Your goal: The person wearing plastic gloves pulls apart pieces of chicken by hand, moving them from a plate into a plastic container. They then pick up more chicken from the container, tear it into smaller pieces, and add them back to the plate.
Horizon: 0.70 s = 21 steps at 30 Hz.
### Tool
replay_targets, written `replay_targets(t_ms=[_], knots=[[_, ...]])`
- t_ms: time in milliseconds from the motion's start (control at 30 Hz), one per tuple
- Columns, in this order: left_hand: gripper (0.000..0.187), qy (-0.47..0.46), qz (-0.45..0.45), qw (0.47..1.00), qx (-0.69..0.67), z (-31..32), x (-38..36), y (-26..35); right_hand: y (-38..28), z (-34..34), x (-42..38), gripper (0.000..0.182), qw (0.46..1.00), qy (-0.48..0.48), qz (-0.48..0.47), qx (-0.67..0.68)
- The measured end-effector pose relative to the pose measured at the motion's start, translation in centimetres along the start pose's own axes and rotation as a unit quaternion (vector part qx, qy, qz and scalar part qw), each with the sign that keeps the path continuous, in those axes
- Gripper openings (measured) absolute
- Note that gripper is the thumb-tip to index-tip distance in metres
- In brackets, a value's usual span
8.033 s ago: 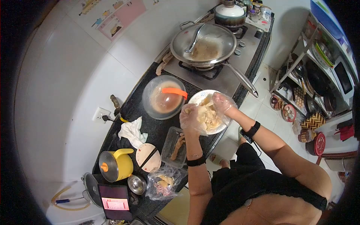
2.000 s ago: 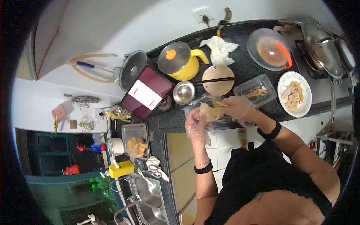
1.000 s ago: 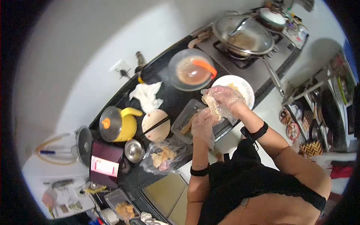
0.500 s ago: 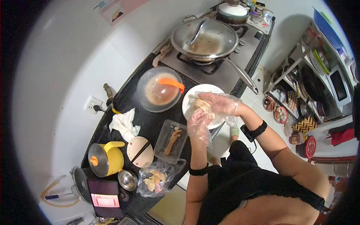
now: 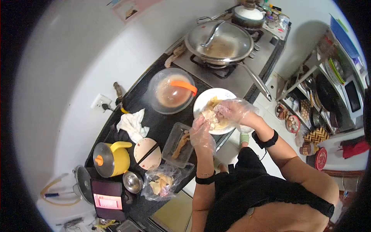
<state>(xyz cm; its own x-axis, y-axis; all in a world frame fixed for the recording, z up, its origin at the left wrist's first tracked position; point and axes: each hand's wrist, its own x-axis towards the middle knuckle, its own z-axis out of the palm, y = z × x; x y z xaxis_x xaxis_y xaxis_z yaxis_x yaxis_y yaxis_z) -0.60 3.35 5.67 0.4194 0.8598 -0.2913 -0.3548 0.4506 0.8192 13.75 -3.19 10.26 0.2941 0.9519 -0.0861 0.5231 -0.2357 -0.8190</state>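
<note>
Both of my hands wear thin clear plastic gloves and are over a white plate (image 5: 199,102) at the counter's edge. My left hand (image 5: 203,131) is closed on a pale piece of cooked meat (image 5: 209,116), which looks like shredded chicken. My right hand (image 5: 234,110) has its fingers curled in at the other side of the meat, the fingertips partly hidden by glove and glare. More pale, yellowish shreds lie on the plate beneath. Left of the plate, a clear plastic box (image 5: 172,137) holds a long brownish piece of meat (image 5: 180,145).
A lidded pan (image 5: 218,42) sits on the stove, its long handle (image 5: 257,81) reaching toward the counter edge. Left of the plate stands a bowl with an orange-handled lid (image 5: 170,91). Nearby are a cloth (image 5: 133,124), chopsticks on a small plate (image 5: 145,147), a yellow pot (image 5: 118,158) and a scrap bag (image 5: 162,183).
The view has shifted slightly, moving the counter things right. My hands have come apart a little and turned, and more of the shreds on the plate now shows.
</note>
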Motion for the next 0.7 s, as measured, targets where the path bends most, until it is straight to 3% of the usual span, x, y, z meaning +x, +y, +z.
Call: replay_targets(t_ms=[33,100,167,200,233,300,433,467,500,533,567,600,633,667,700], knots=[[0.032,0.009,0.008,1.000,-0.002,-0.5,-0.3,0.5,-1.2,0.2,0.1,0.026,0.982,0.045,-0.039,-0.180],[0.031,0.021,0.031,0.998,-0.041,-1.5,-1.1,1.9,-3.2,0.7,0.4,0.023,0.976,0.039,-0.069,-0.201],[0.030,0.077,0.059,0.995,-0.017,-2.3,-2.1,3.4,-4.2,2.3,1.0,0.027,0.970,-0.071,-0.225,-0.054],[0.028,0.121,0.072,0.990,0.008,-2.9,-2.6,3.9,-6.9,2.8,0.8,0.027,0.966,-0.100,-0.232,0.045],[0.028,0.138,0.083,0.987,0.006,-3.8,-3.0,4.2,-7.9,4.0,1.4,0.027,0.961,-0.116,-0.244,0.050],[0.025,0.116,0.141,0.980,-0.081,-6.1,-3.7,4.7,-9.6,6.6,2.7,0.024,0.957,-0.150,-0.187,-0.166],[0.023,0.180,0.181,0.966,-0.045,-11.2,-6.4,6.3,-12.6,12.0,3.8,0.023,0.889,-0.235,-0.311,-0.242],[0.022,0.183,0.230,0.918,0.266,-13.4,-7.1,6.9,-13.2,13.7,3.9,0.023,0.882,-0.272,-0.286,-0.258],[0.020,0.169,0.241,0.780,0.552,-15.0,-8.1,7.4,-14.0,14.6,3.8,0.023,0.874,-0.286,-0.302,-0.253],[0.017,0.154,0.168,0.897,0.379,-14.5,-9.6,9.1,-15.0,15.3,3.8,0.024,0.853,-0.318,-0.341,-0.234],[0.017,0.174,0.167,0.893,0.380,-16.0,-9.8,8.5,-15.8,16.1,3.6,0.026,0.830,-0.350,-0.378,-0.214],[0.016,0.158,0.163,0.964,0.136,-18.1,-9.6,7.3,-14.9,17.8,3.6,0.031,0.841,-0.318,-0.408,-0.156],[0.018,0.128,0.155,0.973,-0.117,-18.9,-10.0,7.6,-15.2,19.0,3.4,0.031,0.834,-0.327,-0.418,-0.149],[0.020,0.127,0.119,0.961,-0.215,-19.5,-10.6,7.9,-15.6,19.9,3.3,0.035,0.829,-0.365,-0.401,-0.134],[0.022,0.168,0.176,0.965,0.095,-20.6,-11.4,8.1,-16.2,20.7,3.5,0.038,0.823,-0.401,-0.383,-0.121]])
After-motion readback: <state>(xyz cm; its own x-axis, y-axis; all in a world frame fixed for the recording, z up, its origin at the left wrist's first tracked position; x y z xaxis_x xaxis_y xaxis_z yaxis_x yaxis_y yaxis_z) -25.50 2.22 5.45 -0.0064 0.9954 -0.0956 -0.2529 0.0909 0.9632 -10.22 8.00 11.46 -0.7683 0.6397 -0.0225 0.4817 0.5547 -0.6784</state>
